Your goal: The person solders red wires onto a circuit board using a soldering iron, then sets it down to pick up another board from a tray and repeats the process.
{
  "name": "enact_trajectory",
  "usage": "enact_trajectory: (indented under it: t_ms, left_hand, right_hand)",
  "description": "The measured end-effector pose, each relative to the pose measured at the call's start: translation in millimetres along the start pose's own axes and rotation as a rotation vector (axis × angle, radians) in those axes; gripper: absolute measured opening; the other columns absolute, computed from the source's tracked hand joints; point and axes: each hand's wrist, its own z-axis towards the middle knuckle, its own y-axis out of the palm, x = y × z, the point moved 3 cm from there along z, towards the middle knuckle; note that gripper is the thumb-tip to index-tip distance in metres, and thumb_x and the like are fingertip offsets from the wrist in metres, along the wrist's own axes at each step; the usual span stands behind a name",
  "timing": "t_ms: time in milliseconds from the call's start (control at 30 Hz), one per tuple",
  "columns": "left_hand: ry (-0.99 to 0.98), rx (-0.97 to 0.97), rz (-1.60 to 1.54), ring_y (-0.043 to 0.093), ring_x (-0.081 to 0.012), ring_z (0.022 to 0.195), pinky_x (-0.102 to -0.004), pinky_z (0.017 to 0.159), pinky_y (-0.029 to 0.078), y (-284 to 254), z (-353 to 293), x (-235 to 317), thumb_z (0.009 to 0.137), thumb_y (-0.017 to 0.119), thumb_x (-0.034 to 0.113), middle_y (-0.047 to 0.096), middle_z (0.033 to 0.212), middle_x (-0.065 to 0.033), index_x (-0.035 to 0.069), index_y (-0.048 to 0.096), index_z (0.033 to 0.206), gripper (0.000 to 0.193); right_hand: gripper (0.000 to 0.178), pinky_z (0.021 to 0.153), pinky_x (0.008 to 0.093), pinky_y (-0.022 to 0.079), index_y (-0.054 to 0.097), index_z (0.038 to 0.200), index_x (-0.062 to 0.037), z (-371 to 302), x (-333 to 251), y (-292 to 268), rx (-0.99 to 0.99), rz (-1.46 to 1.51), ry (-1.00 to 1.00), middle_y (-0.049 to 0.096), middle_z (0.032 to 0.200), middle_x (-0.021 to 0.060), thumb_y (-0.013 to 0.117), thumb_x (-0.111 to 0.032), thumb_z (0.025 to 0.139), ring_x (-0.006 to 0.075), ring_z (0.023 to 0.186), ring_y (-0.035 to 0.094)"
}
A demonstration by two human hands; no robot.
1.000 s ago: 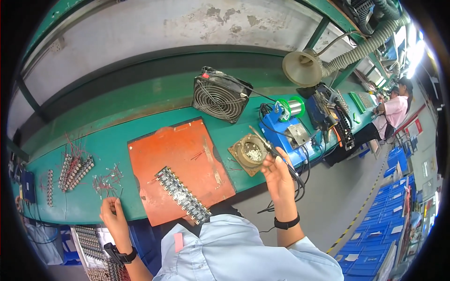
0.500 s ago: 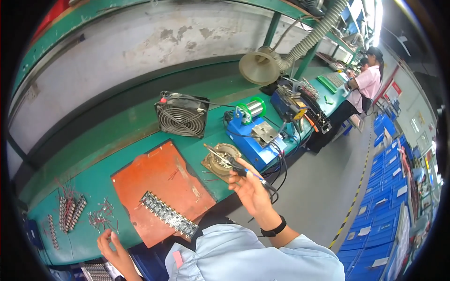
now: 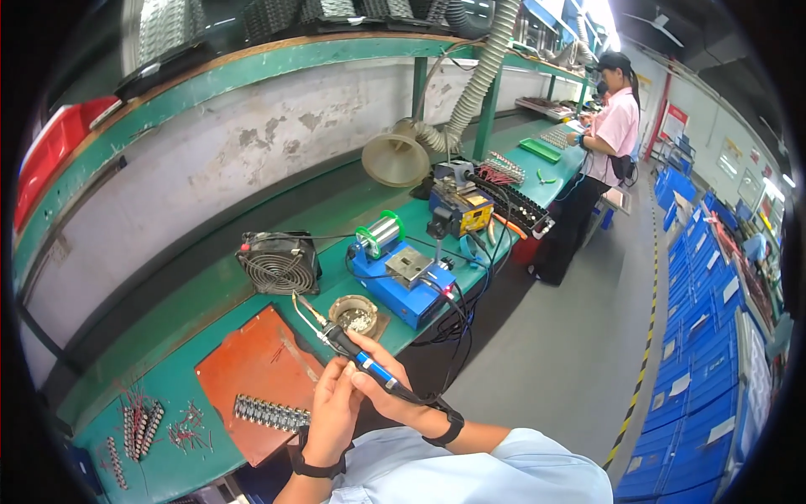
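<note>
My right hand [image 3: 388, 401] is closed round the blue and black handle of a soldering iron [image 3: 366, 361], whose metal tip and thin side tube point up and to the left. Against it rests my left hand [image 3: 332, 412], its fingers pinched together near the handle; whatever they hold, if anything, cannot be made out. To the left lies a circuit board strip [image 3: 267, 412] on an orange mat [image 3: 239, 365], partly behind my left wrist. A round dish [image 3: 337, 309] with silvery bits stands just beyond the iron's tip.
A black fan [image 3: 281, 267] stands behind the mat. Right of it is a blue solder feeder [image 3: 403, 290] with a solder spool [image 3: 379, 233]. Loose wires [image 3: 190, 428] and wired strips [image 3: 141, 428] lie at left. An exhaust hood [image 3: 396, 158] hangs above; a person [image 3: 613, 126] stands far right.
My left hand has come from the table's left side to meet my right hand. The iron has moved lower and left in view. The head view has shifted, showing more of the shelf.
</note>
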Motion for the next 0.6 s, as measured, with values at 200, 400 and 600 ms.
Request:
enact_trajectory:
  t_ms: [200,400,600]
  left_hand:
    - [0.011,0.032,0.025,0.062,-0.0124,0.093,-0.0273,0.079,0.052,9.3,7.3,-12.4,0.098,0.051,0.016,0.061,0.103,-0.0051,0.003,0.05,0.115,0.021]
    - [-0.016,0.086,0.164,0.058,-0.0094,0.088,-0.0245,0.075,0.049,-4.5,10.0,-14.7,0.096,0.057,0.015,0.06,0.097,-0.0051,0.001,0.051,0.108,0.02]
    - [0.032,0.063,0.141,0.056,-0.0076,0.085,-0.0234,0.072,0.047,2.0,14.3,0.5,0.094,0.06,0.017,0.06,0.093,-0.004,0.001,0.05,0.102,0.021]
  right_hand:
    - [0.079,0.098,0.0293,0.04,0.021,0.147,0.0037,-4.9,-2.1,-9.9,-0.006,-0.05,-0.006,0.044,0.139,0.015,0.064,-0.027,0.088,0.0153,0.113,0.051]
    - [0.093,0.103,0.0337,0.036,0.008,0.149,0.0029,-11.8,21.4,-16.5,-0.032,-0.095,-0.065,0.033,0.146,0.0209,0.069,-0.026,0.085,0.0225,0.12,0.048]
    - [0.094,0.107,0.0392,0.033,0.009,0.149,0.0024,-26.8,13.3,-10.6,-0.016,0.115,0.181,0.041,0.137,0.0167,0.071,-0.025,0.084,0.0231,0.122,0.047]
